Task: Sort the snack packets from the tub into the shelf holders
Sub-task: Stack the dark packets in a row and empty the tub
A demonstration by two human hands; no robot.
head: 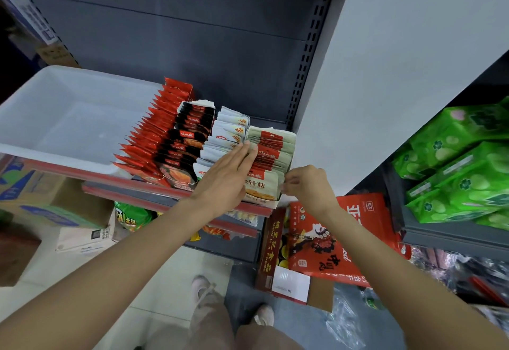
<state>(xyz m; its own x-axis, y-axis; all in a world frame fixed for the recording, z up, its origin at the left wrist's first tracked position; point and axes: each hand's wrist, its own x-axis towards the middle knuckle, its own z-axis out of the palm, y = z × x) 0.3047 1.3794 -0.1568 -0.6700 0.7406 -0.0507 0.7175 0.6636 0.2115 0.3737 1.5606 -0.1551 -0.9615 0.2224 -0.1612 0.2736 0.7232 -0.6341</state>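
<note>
Beige packets (pixel 271 160) stand filed in the rightmost holder on the shelf (pixel 176 192). Left hand (pixel 225 176), its grip wide and flat, presses their tops; right hand (pixel 305 183) pinches the front packet's edge. White tub (pixel 55 154) sits left.

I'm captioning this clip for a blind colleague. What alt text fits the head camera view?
A person's left hand lies flat across rows of snack packets on a shop shelf while the right hand pinches the right edge of the grey-green packets. Left of them stand white packets, black packets and red packets, then a white tub that looks empty.
</note>
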